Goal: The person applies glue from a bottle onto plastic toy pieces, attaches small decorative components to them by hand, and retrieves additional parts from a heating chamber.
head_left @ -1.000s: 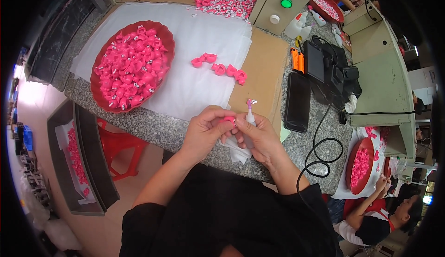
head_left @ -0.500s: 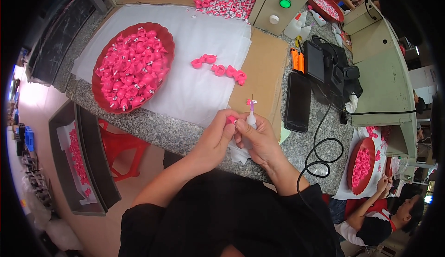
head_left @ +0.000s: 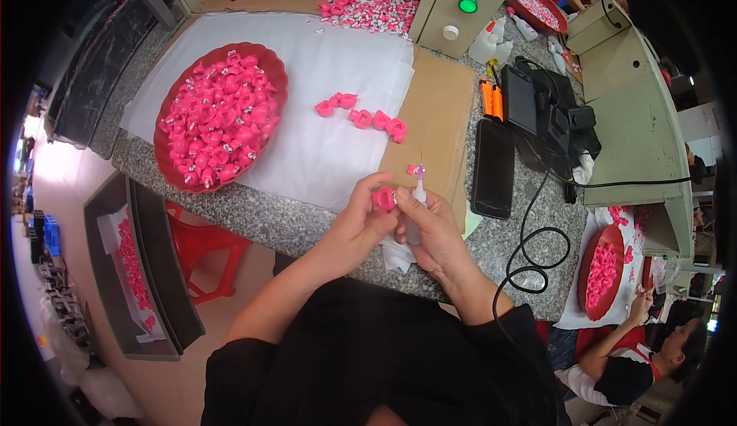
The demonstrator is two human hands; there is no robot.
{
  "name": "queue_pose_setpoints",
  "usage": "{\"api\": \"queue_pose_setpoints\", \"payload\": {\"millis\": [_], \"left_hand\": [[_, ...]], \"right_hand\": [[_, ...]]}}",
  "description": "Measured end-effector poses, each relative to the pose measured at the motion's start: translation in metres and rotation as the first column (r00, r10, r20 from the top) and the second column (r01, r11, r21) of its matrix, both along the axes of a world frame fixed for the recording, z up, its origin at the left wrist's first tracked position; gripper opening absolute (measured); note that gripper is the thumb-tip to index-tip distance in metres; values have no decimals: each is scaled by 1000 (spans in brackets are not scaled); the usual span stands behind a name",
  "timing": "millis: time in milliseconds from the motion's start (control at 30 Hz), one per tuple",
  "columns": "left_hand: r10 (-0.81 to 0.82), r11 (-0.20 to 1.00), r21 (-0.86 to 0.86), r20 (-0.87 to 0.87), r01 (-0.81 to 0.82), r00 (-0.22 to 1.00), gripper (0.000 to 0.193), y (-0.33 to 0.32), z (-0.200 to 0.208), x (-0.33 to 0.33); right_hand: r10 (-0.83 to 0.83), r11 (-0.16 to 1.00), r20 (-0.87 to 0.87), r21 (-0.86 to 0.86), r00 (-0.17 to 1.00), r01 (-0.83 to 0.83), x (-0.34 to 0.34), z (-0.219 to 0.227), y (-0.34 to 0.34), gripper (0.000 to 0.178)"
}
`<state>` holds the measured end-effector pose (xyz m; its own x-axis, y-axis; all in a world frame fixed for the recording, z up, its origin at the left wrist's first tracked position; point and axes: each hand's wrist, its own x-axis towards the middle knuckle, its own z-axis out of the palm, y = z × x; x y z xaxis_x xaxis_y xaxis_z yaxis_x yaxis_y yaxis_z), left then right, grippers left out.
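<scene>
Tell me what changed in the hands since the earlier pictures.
The left hand has shifted its thumb toward the body, uncovering more of the pink piece. Nothing was visibly let go. The right hand still holds the white bottle; the red bowl stayed put.

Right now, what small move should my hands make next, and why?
Perhaps press the right thumb gently on the pink piece: your left hand supports it, the thumb sits at its edge, and the white bottle in your right hand points away from it.
</scene>
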<state>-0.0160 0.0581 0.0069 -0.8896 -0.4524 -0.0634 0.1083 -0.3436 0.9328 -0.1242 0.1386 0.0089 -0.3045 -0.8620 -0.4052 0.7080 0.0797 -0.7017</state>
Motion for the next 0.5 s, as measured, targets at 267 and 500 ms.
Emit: {"api": "queue_pose_setpoints", "payload": {"millis": [267,500], "left_hand": [[-136,877,461,-35,137,990,37,-23,-7,21],[559,685,-623,116,-379,821,23,-63,10,49]], "right_hand": [[-28,992,-59,120,998,35,-8,6,0,33],[-43,998,-69,45,997,46,-13,12,1,26]]}}
